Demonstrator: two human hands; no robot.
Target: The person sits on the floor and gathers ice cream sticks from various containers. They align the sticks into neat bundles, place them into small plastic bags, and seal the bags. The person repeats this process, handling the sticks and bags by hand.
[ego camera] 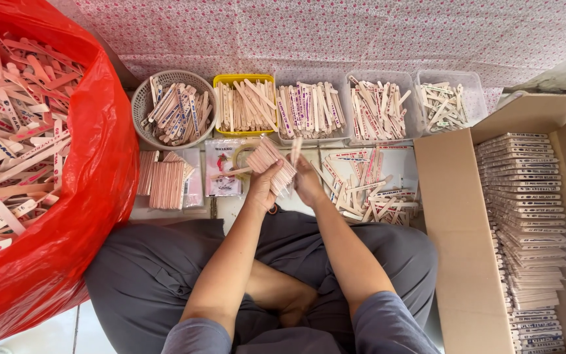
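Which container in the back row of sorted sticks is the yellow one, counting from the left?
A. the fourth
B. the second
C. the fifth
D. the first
B: the yellow basket comes right after the round grey basket at the left end, and three clear tubs follow to its right.

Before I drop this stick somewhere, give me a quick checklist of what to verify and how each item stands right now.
1. Bundle of sticks gripped in the left hand: ok, fanned but held.
2. Single stick pinched by the right hand: ok.
3. Print on that stick readable: cannot tell, blurred.
4. Sorting containers in reach, from round basket to yellow tray and the clear tubs: ok.
5. Room in the cardboard box: ok, left half bare.
6. Red bag stocked: ok.
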